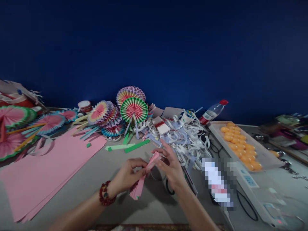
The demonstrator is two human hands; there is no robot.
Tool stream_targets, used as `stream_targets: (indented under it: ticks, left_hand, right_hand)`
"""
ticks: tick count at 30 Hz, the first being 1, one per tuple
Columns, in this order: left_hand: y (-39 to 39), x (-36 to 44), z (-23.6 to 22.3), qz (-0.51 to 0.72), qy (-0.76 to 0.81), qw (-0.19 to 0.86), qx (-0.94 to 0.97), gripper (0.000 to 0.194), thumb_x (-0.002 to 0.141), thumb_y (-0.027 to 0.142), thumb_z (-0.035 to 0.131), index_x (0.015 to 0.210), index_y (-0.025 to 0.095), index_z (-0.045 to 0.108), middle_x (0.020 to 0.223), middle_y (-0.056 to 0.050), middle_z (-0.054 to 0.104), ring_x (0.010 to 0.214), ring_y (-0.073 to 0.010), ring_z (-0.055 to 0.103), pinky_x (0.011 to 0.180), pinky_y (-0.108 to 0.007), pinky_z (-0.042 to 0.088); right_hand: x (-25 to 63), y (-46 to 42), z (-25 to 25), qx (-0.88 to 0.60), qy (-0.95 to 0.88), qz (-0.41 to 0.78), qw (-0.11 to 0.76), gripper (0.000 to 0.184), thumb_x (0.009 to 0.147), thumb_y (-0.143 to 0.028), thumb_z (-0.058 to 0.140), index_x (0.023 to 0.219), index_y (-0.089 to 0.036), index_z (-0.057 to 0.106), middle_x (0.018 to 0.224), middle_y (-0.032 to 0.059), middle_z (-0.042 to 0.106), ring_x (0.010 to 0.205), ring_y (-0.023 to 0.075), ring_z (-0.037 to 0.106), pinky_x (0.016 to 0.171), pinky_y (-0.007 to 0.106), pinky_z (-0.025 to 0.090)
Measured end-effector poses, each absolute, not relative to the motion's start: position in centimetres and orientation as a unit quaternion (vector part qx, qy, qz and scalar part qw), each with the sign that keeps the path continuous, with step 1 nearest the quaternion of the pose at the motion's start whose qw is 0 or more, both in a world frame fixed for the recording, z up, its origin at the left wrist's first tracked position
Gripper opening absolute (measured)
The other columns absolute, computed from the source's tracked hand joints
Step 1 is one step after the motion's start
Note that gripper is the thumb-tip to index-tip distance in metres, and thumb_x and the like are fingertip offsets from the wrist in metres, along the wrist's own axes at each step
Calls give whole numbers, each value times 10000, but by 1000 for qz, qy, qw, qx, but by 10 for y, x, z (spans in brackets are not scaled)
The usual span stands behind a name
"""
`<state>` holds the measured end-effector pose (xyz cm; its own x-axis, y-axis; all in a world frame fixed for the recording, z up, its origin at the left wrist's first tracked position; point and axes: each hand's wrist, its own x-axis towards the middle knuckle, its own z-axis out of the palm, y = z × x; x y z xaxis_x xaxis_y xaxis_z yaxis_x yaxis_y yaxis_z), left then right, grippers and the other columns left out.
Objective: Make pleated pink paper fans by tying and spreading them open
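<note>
A narrow strip of pink folded paper (pixel 141 184), with a bit of green at its lower end, is held above the table between both hands. My left hand (pixel 131 175), a red bead bracelet (pixel 105 193) at its wrist, pinches the strip around its middle. At the upper end, my right hand (pixel 171 166) grips the paper between thumb and fingers, with its index finger raised. Green paper strips (pixel 137 146) lie just beyond the hands. A stack of pink paper sheets (pixel 55 166) is spread to the left.
Pleated paper fans (pixel 134 110) stand at the back, with more fans (pixel 49 123) at left. White paper scraps (pixel 190 138) pile up behind my right hand. A bottle (pixel 213 112), a tray of orange balls (pixel 261 164), a power strip (pixel 256 194) and a pixelated lit object (pixel 216 183) are at right.
</note>
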<state>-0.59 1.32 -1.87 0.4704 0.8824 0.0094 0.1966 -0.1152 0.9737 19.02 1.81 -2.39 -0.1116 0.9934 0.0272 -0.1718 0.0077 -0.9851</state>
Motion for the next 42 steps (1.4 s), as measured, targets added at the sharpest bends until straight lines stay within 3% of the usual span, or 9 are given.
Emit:
stream_targets:
  ticks: [7, 14, 19, 27, 32, 35, 38, 40, 42]
  left_hand:
    - [10, -6, -21, 323, 410, 546, 656, 309, 924, 383, 573, 778, 157, 725, 765, -47, 680, 741, -185, 615, 694, -247, 433]
    - [7, -7, -21, 330, 420, 559, 634, 330, 921, 388, 574, 750, 134, 697, 726, -34, 655, 701, -162, 584, 652, -225, 415]
    - [8, -6, -17, 336, 431, 566, 617, 404, 915, 445, 578, 691, 123, 675, 681, -33, 641, 661, -148, 575, 614, -210, 414]
    - [9, -9, -19, 300, 428, 593, 613, 406, 909, 487, 571, 799, 120, 705, 680, -33, 643, 595, -127, 546, 546, -195, 403]
    - [8, -11, -17, 314, 412, 588, 621, 374, 912, 424, 569, 754, 117, 713, 751, -59, 666, 688, -155, 584, 621, -215, 434]
    - [7, -10, -16, 326, 414, 587, 615, 332, 902, 390, 582, 744, 123, 701, 749, -53, 664, 710, -161, 584, 642, -219, 434]
    - [6, -9, -18, 332, 424, 582, 609, 315, 897, 379, 585, 725, 130, 672, 712, -35, 641, 693, -151, 563, 633, -216, 417]
    - [6, -8, -20, 336, 436, 573, 607, 315, 898, 373, 583, 706, 133, 650, 681, -23, 621, 672, -143, 545, 623, -214, 405]
    - [6, -7, -22, 342, 442, 565, 607, 316, 904, 368, 576, 702, 134, 641, 674, -20, 619, 671, -142, 541, 632, -218, 405]
  right_hand:
    - [189, 19, -23, -448, -456, 565, 522, 627, 807, -378, 772, 1366, -286, 504, 849, -12, 653, 769, 174, 683, 708, 305, 574]
    - [185, 17, -21, -456, -500, 525, 516, 536, 877, -390, 696, 1360, -263, 503, 905, 11, 651, 767, 153, 643, 692, 269, 544]
    - [182, 12, -20, -433, -542, 509, 509, 697, 814, -349, 762, 1428, -332, 431, 1117, 35, 634, 828, 144, 631, 735, 260, 535]
    - [181, 13, -25, -478, -522, 466, 531, 680, 795, -324, 769, 1408, -345, 475, 917, -16, 538, 707, 115, 587, 614, 219, 523]
    - [186, 14, -24, -461, -595, 417, 509, 684, 861, -328, 702, 1467, -308, 383, 1041, 37, 599, 735, 131, 631, 644, 252, 566]
    - [186, 14, -24, -480, -662, 280, 503, 649, 890, -319, 674, 1466, -274, 381, 1235, 117, 573, 951, 208, 656, 774, 347, 597]
    - [187, 10, -22, -484, -723, 14, 492, 494, 857, -266, 729, 1319, -263, 554, 1285, 132, 550, 1184, 295, 557, 958, 475, 530]
    - [187, 5, -18, -437, -762, -112, 465, 314, 845, -181, 735, 1138, -268, 665, 1143, 90, 616, 1129, 275, 572, 1000, 466, 496]
    - [187, 0, -12, -403, -796, -147, 426, 211, 854, -123, 704, 1001, -274, 707, 996, 45, 665, 1002, 225, 602, 1013, 417, 478]
